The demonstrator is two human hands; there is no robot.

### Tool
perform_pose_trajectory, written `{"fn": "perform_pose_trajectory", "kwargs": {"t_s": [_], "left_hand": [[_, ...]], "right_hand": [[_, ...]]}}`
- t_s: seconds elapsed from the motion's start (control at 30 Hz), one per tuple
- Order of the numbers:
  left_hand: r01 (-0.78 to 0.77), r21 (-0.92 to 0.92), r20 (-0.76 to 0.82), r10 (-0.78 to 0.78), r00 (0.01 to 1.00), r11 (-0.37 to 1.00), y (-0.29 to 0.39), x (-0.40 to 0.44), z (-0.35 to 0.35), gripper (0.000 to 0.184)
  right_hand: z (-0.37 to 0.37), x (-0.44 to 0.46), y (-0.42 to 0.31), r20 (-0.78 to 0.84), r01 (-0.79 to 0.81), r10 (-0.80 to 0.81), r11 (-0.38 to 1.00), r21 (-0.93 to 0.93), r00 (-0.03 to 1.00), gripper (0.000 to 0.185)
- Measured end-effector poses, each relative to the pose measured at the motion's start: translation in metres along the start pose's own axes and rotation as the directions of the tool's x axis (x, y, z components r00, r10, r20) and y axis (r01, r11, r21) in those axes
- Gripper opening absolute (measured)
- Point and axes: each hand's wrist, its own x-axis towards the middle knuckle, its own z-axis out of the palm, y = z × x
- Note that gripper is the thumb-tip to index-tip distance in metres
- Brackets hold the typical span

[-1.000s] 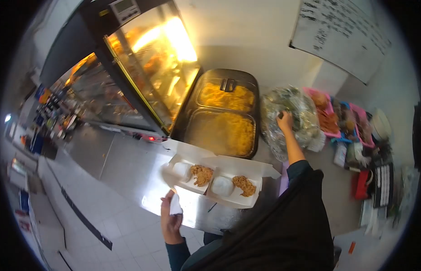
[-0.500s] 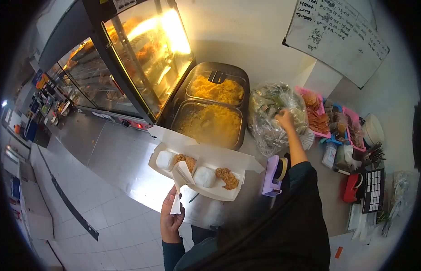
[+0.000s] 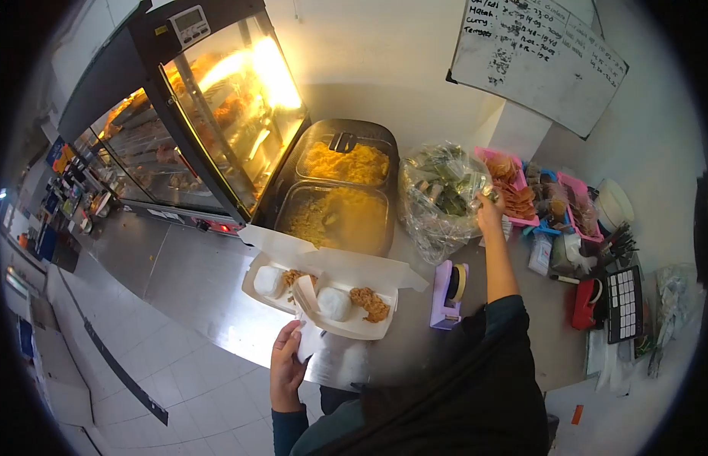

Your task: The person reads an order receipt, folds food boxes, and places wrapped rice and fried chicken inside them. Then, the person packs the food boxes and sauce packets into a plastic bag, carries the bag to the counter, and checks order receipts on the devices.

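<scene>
My left hand (image 3: 287, 366) is closed on a white paper pouch (image 3: 308, 340) at the counter's front edge. The pouch overlaps the near side of two open white food boxes (image 3: 378, 328). Each box holds a rounded white rice portion (image 3: 335, 305) and a piece of fried chicken (image 3: 369, 304). At the right side of a clear plastic bag (image 3: 438, 232) is my right hand (image 3: 489, 213), its fingers closed round something small that I cannot make out. Green-and-white packets (image 3: 449, 196) show inside the bag.
A lit food warmer (image 3: 232, 129) stands left, beside two trays of yellow food (image 3: 346, 163). A purple tape dispenser (image 3: 445, 300) sits right of the boxes. Pink baskets (image 3: 514, 186), a red device (image 3: 587, 304) and a keypad (image 3: 625, 304) are farther right.
My right hand has moved from over the middle of the bag to its right side, and its fingers have closed. The paper pouch in my left hand has tilted lower.
</scene>
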Motion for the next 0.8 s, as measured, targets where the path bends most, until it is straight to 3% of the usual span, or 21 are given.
{"fn": "perform_pose_trajectory", "kwargs": {"t_s": [0.1,0.2,0.33,0.4,0.47,0.5,0.6,0.67,0.7,0.73,0.77,0.8], "left_hand": [[-0.091,0.315,0.08,0.069,0.994,0.945,-0.008,0.005,0.001,0.022],[-0.195,0.533,0.165,0.125,0.978,0.823,-0.018,0.013,0.018,0.027],[-0.369,0.619,0.414,0.111,0.903,0.693,-0.038,0.012,0.056,0.048],[-0.333,0.685,0.375,0.078,0.924,0.648,-0.053,0.015,0.06,0.04],[-0.09,0.689,0.271,-0.141,0.952,0.719,-0.049,0.022,0.052,0.029],[-0.146,0.693,0.27,-0.065,0.961,0.706,-0.044,0.025,0.045,0.026],[-0.258,0.661,0.172,0.192,0.966,0.704,-0.026,0.049,0.01,0.024],[-0.345,0.639,0.123,0.352,0.928,0.687,-0.003,0.068,0.011,0.023],[-0.331,0.741,0.105,0.386,0.916,0.584,-0.001,0.093,-0.01,0.025],[-0.335,0.888,0.134,0.52,0.844,0.315,-0.001,0.12,-0.026,0.033],[-0.174,0.982,0.103,0.581,0.807,0.068,0.013,0.113,-0.003,0.05],[-0.021,0.994,0.086,0.638,0.765,-0.11,0.011,0.117,-0.008,0.054]], "right_hand": [[0.0,-0.035,-0.037,-0.008,-0.108,0.113,0.967,0.23,0.994,0.04],[0.005,-0.102,-0.069,0.246,-0.264,0.169,0.865,0.428,0.954,0.041],[0.033,-0.228,-0.071,0.318,-0.503,0.428,0.838,0.212,0.846,0.043],[0.025,-0.267,-0.043,0.699,-0.667,0.36,0.71,0.224,0.618,0.038],[0.029,-0.284,-0.043,0.717,-0.584,0.43,0.811,-0.04,0.548,0.034],[0.034,-0.288,-0.046,0.718,-0.512,0.46,0.842,-0.166,0.523,0.032],[0.066,-0.289,-0.053,0.629,-0.394,0.348,0.917,-0.071,0.695,0.027],[0.082,-0.278,-0.038,0.65,-0.244,0.249,0.965,-0.1,0.718,0.027],[0.088,-0.273,-0.027,0.661,-0.168,0.202,0.979,-0.115,0.722,0.027],[0.093,-0.268,-0.015,0.661,-0.034,0.128,0.988,-0.154,0.74,0.029],[0.098,-0.263,-0.004,0.664,0.102,0.052,0.976,-0.191,0.746,0.03],[0.1,-0.262,0.002,0.67,0.237,-0.024,0.944,-0.228,0.742,0.031]]}}
